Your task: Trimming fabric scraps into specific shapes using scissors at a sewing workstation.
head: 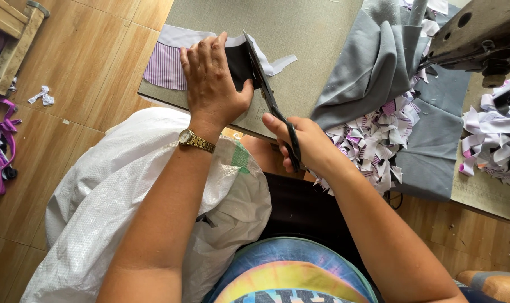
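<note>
We see the fabric piece (170,64) lying flat at the near edge of the sewing table (300,33), directly under the left hand (213,78). Most of it shows to the left of the fingers (201,53), which point away from us across the cloth, while the black part peeks out on the thumb side, between the hand and the scissors (269,95).

The piece is a layered thing — a purple-and-white striped panel on the left, a plain white band along its far edge, and a black patch (239,63) on the right. A thin white strip trails off to the right past the blades.

The left hand is spread open and pressed palm-down on the cloth; it grips nothing, only pins the piece to the table. A gold wristwatch (196,140) sits on that wrist. The right hand (308,143) is closed around the handles of the dark scissors, whose blades run up and leftward along the right edge of the black patch, just beside the left thumb. How far apart the blades stand we cannot tell.

To the right lie a folded grey cloth (373,67) and a heap of small purple-and-white scraps (373,140), with the sewing machine (479,33) above them. A large white woven sack (114,196) rests below the left forearm, over the wooden floor (92,50).
</note>
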